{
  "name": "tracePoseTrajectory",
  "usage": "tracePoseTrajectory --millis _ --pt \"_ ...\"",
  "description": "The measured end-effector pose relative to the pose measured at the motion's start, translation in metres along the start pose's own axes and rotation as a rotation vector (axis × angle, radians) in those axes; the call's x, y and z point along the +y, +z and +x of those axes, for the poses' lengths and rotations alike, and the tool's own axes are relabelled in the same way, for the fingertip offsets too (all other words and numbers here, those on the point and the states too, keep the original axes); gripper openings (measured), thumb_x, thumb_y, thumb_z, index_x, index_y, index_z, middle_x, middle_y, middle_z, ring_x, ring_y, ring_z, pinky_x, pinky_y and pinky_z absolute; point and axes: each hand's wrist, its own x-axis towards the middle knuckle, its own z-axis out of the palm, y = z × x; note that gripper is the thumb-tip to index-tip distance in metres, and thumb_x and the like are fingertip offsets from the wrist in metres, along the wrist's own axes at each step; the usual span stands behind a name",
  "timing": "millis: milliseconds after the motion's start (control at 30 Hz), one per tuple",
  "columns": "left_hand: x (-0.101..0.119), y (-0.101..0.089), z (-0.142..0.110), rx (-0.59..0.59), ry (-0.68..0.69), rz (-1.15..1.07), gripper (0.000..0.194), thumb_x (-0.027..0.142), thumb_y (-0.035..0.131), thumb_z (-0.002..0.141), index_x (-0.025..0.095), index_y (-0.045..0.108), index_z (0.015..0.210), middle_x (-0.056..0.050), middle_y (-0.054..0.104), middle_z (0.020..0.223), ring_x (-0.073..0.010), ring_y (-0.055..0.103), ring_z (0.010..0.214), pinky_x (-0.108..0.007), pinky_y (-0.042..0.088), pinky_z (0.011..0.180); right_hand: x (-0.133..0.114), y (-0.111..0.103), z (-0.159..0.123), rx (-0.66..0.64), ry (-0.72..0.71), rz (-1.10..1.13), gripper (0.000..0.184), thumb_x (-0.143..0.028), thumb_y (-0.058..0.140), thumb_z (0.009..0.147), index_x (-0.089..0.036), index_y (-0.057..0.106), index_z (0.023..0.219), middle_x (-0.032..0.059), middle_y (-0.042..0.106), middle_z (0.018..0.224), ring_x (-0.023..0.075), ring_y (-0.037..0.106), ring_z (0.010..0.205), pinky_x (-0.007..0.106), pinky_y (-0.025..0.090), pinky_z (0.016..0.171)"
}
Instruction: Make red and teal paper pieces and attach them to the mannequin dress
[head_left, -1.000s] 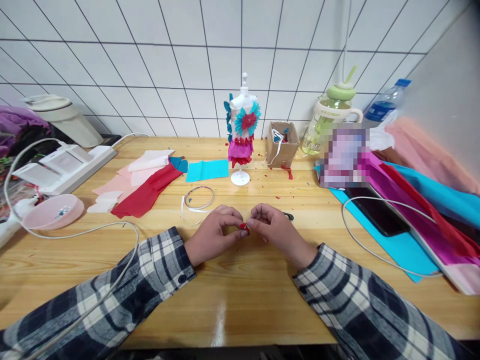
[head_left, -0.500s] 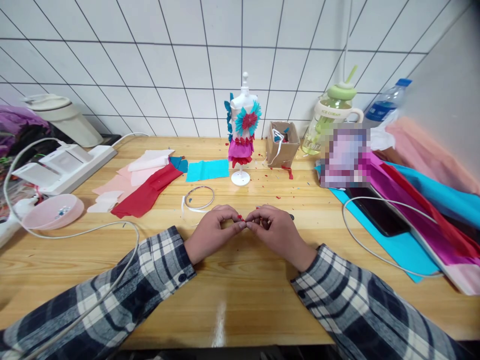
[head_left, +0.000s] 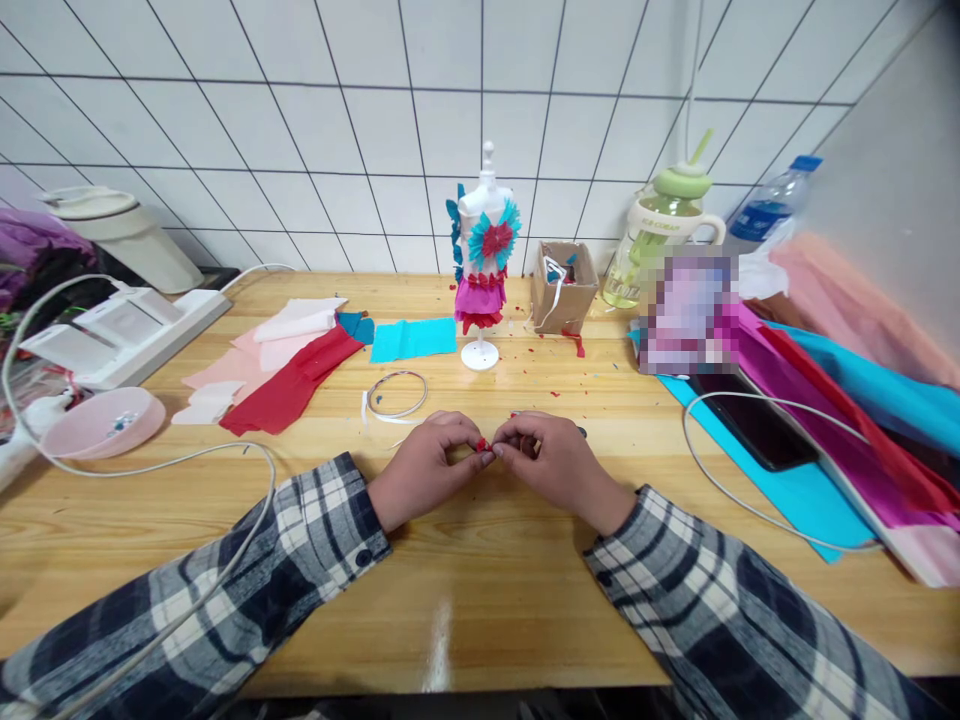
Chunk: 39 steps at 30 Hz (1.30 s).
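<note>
A small red crepe-paper piece (head_left: 482, 445) is pinched between the thumb and fingers of my left hand (head_left: 435, 462). My right hand (head_left: 551, 462) is closed too, its thumb and forefinger tips meeting the same piece from the right; how much of it they grip is hidden. Behind my hands stands a small white dress form (head_left: 487, 205), dressed in a magenta and red paper skirt (head_left: 480, 300) with a turquoise and red paper flower (head_left: 495, 240) on its chest. A thin wire coil (head_left: 397, 396) with white ribbon lies beyond my left hand.
Left are red paper (head_left: 300, 385), turquoise paper (head_left: 414, 340), a pink bowl (head_left: 105, 430) and a power strip (head_left: 135, 335). A small cardboard box (head_left: 564, 300) stands behind. Right are a drink bottle (head_left: 660, 230), a black phone (head_left: 757, 425) and paper sheets (head_left: 855, 450). A cable crosses my left sleeve.
The fingertips have shifted slightly, and more of the red paper piece now shows between them. Both hands stay in nearly the same place.
</note>
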Motion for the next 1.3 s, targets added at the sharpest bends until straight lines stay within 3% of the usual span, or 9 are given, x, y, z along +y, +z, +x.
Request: tracePoseTrajectory --millis 300,567,1100,1300 --pt "0.0044 -0.0046 0.0000 -0.042 -0.044 -0.064 0.009 0.022 0.059 0.079 0.017 0.065 0.074 -0.003 0.064 0.078 -0.0163 0.058 0.079 -0.030 0.044 0.078 0.0017 0.0018 -0.0016 0.000 -0.035 -0.063 0.009 -0.021 0.060 0.079 -0.021 0.069 0.075 -0.0024 0.061 0.064 0.0095 0.050 0.058 0.024 0.035 0.057" --pt "-0.0009 0.0001 0.0016 0.031 -0.097 -0.054 0.014 0.032 0.065 0.078 0.019 0.069 0.078 -0.003 0.067 0.079 -0.0170 0.061 0.079 -0.030 0.046 0.077 -0.0005 0.0014 -0.0001 0.024 0.095 -0.018 0.011 -0.023 0.058 0.081 -0.020 0.068 0.078 -0.0020 0.061 0.064 0.0103 0.050 0.059 0.023 0.034 0.056" --pt "0.0035 -0.0045 0.0026 -0.046 -0.169 -0.081 0.010 0.025 0.062 0.076 0.017 0.067 0.074 -0.002 0.065 0.078 -0.0158 0.059 0.076 -0.029 0.045 0.075 -0.0031 0.0034 -0.0051 -0.014 -0.015 -0.196 0.005 -0.018 0.055 0.081 -0.020 0.060 0.080 -0.0012 0.059 0.070 0.0120 0.049 0.065 0.025 0.033 0.060" --pt "0.0041 -0.0058 0.0030 -0.085 -0.142 -0.053 0.013 0.029 0.060 0.077 0.017 0.066 0.074 -0.002 0.064 0.077 -0.0155 0.057 0.076 -0.028 0.044 0.074 -0.0029 0.0020 -0.0054 0.038 -0.047 -0.251 0.007 -0.018 0.055 0.081 -0.020 0.061 0.083 -0.0001 0.063 0.077 0.0132 0.054 0.070 0.026 0.035 0.062"
